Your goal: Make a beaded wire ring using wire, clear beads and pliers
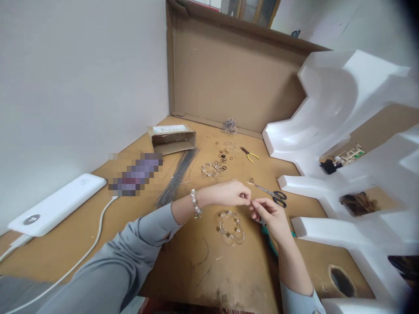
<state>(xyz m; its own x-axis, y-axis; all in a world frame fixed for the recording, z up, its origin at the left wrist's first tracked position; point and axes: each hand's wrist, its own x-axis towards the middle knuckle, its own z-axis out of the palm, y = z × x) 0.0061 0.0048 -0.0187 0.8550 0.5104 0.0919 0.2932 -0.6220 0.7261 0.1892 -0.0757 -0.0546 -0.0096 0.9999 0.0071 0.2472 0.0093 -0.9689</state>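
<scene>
My left hand (229, 192) and my right hand (268, 211) meet fingertip to fingertip above the brown board, both pinched on something too small to name. A beaded bracelet sits on my left wrist. A clear-bead wire ring (230, 226) lies just below my hands. Black-handled scissors (271, 192) rest right behind my right hand. Something teal (266, 233) shows under my right wrist.
A bundle of thin wires (178, 176), a second bead ring (210, 169), small black rings (223, 158), yellow-handled pliers (249, 154) and a small cardboard box (172, 137) lie further back. White foam packing (343, 144) fills the right. A white power bank (55, 205) with cable lies left.
</scene>
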